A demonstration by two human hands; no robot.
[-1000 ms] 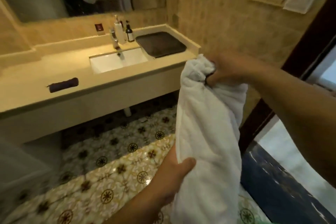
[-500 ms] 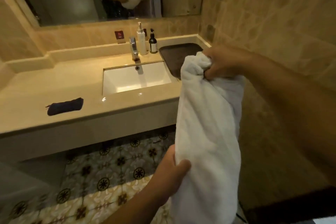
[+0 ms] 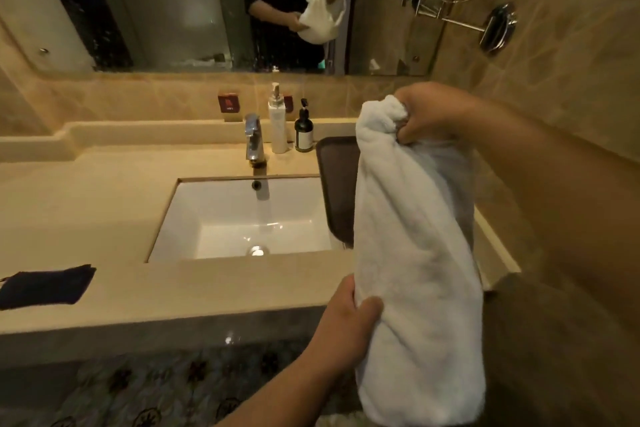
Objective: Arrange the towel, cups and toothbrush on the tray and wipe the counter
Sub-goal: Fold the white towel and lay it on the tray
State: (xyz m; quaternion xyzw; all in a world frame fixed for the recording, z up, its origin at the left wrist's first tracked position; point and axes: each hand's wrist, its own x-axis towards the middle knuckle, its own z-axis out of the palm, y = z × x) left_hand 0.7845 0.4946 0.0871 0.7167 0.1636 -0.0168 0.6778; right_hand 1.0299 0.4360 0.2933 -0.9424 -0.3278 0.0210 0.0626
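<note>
Loosely bunched, fluffy white towel (image 3: 415, 253) hangs between both hands.

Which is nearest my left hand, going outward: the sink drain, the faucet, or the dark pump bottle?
From the left hand:
1. Sink drain, in the basin just beyond the counter edge.
2. Faucet, behind the basin.
3. Dark pump bottle, against the back ledge, right of the faucet.
</note>
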